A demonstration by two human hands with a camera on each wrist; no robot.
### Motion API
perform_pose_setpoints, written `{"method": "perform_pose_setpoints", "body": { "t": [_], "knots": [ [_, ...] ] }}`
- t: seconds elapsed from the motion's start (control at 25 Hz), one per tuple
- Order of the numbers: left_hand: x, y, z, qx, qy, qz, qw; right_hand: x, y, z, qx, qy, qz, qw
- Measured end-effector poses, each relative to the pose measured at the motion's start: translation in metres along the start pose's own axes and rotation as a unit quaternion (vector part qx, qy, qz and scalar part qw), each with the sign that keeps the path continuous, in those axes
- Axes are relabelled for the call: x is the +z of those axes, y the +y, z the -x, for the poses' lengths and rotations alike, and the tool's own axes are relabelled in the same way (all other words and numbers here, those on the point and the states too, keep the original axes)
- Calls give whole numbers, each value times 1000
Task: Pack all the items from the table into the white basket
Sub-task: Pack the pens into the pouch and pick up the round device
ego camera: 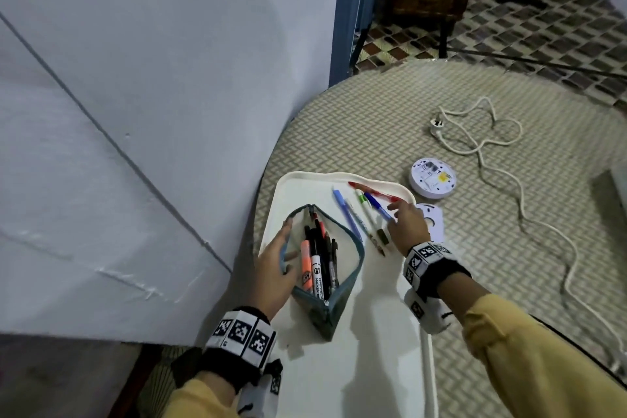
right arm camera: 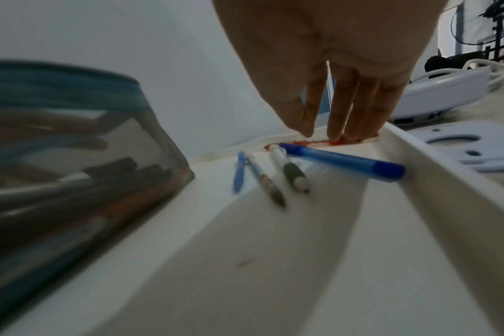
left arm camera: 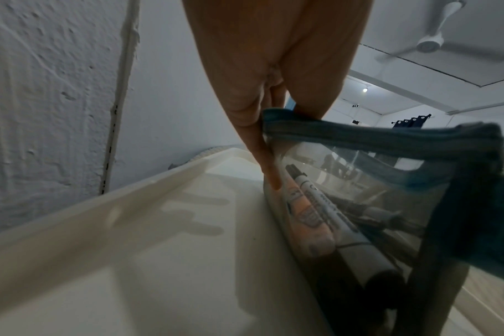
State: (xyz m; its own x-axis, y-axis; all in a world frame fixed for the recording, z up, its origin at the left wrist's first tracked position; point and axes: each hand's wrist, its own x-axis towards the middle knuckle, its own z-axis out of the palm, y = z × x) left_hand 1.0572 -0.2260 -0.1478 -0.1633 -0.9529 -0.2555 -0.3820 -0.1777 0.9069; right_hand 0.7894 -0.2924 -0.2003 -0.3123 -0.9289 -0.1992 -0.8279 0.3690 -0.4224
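Your open teal-edged pencil pouch (ego camera: 325, 268), packed with markers, stands in the white basket (ego camera: 356, 366); beside it lie loose pens (ego camera: 359, 217) and a red pen (ego camera: 369, 190) along the far rim.

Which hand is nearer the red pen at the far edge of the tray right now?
Right. The right hand has its fingertips down at the red pen; the left hand is across the tray, holding the open pencil pouch.
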Motion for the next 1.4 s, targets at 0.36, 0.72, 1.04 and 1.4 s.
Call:
{"method": "perform_pose_setpoints", "body": {
  "t": [0.36, 0.72, 1.04, 1.4],
  "knots": [
    [5, 4, -4, 4, -13, -25, 1000, -2, -9, -36, -93, 34, 95, 991],
    [6, 3, 0, 0, -1, -37, 999, 5, -7, -34, -20, 48, -30, 998],
    [12, 12, 2, 21, 10, -43, 999, -48, -95, 59, -137, -46, -509, 848],
    [7, 15, 3, 27, -1, -41, 999, -13, -81, 80, -161, -62, -239, 956]
  ]
}}
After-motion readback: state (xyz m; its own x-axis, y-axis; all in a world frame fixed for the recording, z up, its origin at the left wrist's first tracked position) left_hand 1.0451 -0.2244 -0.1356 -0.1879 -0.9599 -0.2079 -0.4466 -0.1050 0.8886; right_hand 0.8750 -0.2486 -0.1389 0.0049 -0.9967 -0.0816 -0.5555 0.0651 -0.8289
